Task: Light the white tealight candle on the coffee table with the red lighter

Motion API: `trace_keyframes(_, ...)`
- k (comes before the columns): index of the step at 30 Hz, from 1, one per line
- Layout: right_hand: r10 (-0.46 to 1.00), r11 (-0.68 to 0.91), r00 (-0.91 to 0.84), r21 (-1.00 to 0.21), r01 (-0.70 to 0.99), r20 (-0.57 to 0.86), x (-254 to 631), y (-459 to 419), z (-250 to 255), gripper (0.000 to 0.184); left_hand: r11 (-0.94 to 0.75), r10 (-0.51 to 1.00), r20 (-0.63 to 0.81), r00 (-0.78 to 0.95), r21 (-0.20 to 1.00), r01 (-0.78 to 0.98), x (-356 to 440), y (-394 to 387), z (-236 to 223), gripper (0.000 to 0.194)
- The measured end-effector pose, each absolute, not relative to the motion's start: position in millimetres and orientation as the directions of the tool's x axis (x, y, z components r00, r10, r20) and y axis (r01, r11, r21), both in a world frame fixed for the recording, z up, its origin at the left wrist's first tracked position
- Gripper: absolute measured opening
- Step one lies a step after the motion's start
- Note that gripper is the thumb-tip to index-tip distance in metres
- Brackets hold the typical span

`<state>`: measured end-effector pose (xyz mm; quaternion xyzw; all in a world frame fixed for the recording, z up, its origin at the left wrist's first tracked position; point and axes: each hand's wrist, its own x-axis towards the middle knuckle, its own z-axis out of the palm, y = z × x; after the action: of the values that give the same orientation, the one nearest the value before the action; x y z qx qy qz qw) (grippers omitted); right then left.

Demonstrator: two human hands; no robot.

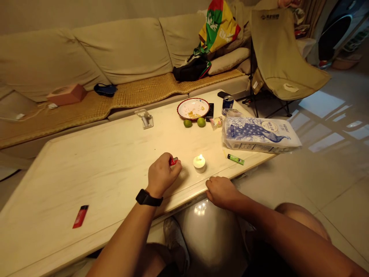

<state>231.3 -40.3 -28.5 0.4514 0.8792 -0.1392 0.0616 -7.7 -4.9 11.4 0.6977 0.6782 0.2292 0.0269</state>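
Observation:
My left hand (162,175), with a black watch (148,197) on the wrist, is closed around a red lighter (173,161); only the lighter's top end shows. Just right of it a small white tealight candle (199,164) burns with a lit flame. My right hand (221,191) rests at the table's near edge with its fingers curled; whether it grips the edge or something else is hidden. A green lighter (235,159) lies right of the candle. Far to the left, another red lighter (80,216) with a black top lies flat on the table.
On the pale table (115,165) are a red-rimmed plate (193,109) with food bits, two limes (201,122), a white stand (144,119), a can (227,103) and a tissue pack (261,134). A sofa (123,50) stands behind, a folding chair (282,57) at right.

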Motion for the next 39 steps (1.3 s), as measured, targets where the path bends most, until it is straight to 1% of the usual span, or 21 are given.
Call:
trace_keyframes(7,0.775,0.558,-0.586,-0.181,0.81,-0.236,230.4,-40.5,-28.6,0.027,-0.078,0.961,0.275,-0.018,0.332,0.94,-2.3,-3.2,12.1,0.022)
trace_keyframes(14,0.773,0.559,-0.591,-0.192,0.806,-0.23,231.4,-40.3,-29.5,0.027,-0.128,0.968,0.246,0.054,0.293,0.948,12.9,-0.5,12.3,0.022)
trace_keyframes(21,0.775,0.563,-0.592,-0.186,0.806,-0.221,231.7,-40.7,-30.6,0.027,-0.185,0.966,0.219,0.138,0.215,0.959,34.9,4.1,11.9,0.019)
trace_keyframes(28,0.77,0.567,-0.597,-0.185,0.802,-0.228,231.6,-40.2,-29.1,0.027,-0.205,0.963,0.21,0.17,0.159,0.966,48.3,9.2,11.8,0.016)
trace_keyframes(39,0.78,0.552,-0.587,-0.205,0.808,-0.216,231.7,-40.7,-30.2,0.027,-0.219,0.961,0.203,0.19,0.134,0.966,53.1,11.3,12.2,0.017)
